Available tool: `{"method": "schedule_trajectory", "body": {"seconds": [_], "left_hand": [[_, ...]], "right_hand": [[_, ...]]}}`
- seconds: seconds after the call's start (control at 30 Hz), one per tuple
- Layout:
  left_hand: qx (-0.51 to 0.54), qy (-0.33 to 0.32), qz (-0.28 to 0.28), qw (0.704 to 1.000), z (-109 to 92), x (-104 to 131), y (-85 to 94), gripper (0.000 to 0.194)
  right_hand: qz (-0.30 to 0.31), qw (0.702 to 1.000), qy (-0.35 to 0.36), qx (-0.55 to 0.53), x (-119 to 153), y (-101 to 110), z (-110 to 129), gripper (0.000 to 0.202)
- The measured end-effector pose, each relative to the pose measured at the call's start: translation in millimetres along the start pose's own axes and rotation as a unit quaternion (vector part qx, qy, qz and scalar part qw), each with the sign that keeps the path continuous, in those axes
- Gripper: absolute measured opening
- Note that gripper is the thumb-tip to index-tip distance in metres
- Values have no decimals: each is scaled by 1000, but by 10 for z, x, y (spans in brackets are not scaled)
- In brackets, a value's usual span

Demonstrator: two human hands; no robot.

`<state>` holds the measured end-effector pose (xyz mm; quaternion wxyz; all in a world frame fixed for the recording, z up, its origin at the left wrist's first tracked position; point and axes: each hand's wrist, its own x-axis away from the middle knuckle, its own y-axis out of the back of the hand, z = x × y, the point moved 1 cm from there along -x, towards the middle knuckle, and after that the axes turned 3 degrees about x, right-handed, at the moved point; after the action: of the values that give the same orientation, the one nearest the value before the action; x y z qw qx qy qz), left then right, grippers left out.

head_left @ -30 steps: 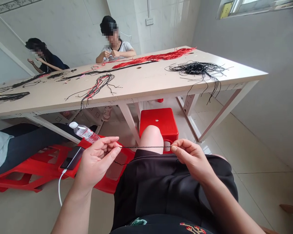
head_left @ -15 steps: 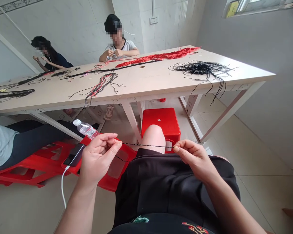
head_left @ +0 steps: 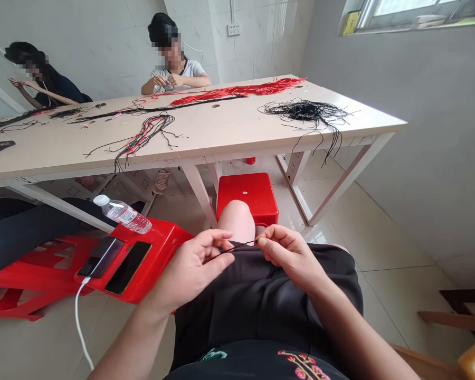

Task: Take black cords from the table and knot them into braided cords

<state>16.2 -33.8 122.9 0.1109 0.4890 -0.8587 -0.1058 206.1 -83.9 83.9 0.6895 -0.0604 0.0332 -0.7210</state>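
Observation:
Between my hands, above my lap, runs a short stretch of thin twisted black cord (head_left: 243,244). My right hand (head_left: 288,253) pinches one end of it between thumb and forefinger. My left hand (head_left: 200,264) has the cord passing between its thumb and curled fingers, with the forefinger stretched out above. Where the cord goes beyond the left hand is hidden.
Ahead is a long table (head_left: 214,132) bearing a tangle of black cords (head_left: 306,111), red cords (head_left: 241,92) and a mixed bundle (head_left: 146,134). A red stool (head_left: 162,237) at left holds a bottle (head_left: 122,214), phone (head_left: 129,266) and power bank (head_left: 101,257). Two people sit opposite.
My left hand has moved right, closer to my right hand, and the cord stretch between them has shortened. The view has turned a little to the right.

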Motion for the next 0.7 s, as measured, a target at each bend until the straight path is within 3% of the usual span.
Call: {"method": "schedule_trajectory", "body": {"seconds": [0.13,0.27,0.47,0.7], "left_hand": [[-30,-64,-18,997,-6,-41,-246,20],[-84,-139,-43,986,-24,-46,-287,17],[-133,-158,-72,976,-61,-10,-266,12],[-160,-168,-55,971,-25,-42,-294,17]], "right_hand": [[32,999,1,-6,16,-87,40,27],[44,999,-3,4,27,-119,38,28],[36,998,45,41,33,-141,23,26],[26,998,40,45,9,-107,-7,25]]}}
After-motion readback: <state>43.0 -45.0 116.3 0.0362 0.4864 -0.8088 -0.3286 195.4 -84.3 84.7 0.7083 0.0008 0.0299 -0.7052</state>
